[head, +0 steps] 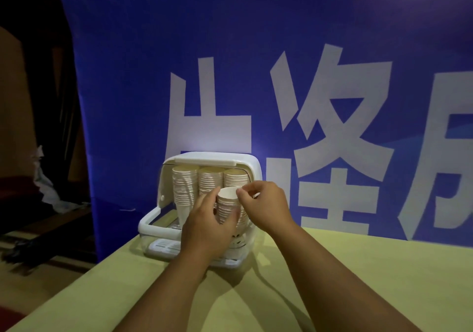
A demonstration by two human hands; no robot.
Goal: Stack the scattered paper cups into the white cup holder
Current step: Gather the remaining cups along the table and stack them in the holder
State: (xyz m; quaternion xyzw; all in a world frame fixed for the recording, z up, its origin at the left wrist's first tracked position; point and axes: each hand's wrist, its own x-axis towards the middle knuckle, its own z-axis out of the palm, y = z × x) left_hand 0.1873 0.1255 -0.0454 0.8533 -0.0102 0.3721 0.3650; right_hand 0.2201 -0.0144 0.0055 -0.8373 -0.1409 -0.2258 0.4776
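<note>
- Left hand hides the lower cups of the held stack.
- Right hand covers much of the white cup holder's right-hand stack.
- Banner lettering runs off the right edge.
- Dark far-left clutter: unidentifiable.

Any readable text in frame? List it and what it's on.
Banner: large white Chinese characters, cropped by the frame and partly hidden behind the cup holder; none reads whole, so none quoted.
Cup holder, cups: no print visible.
</note>
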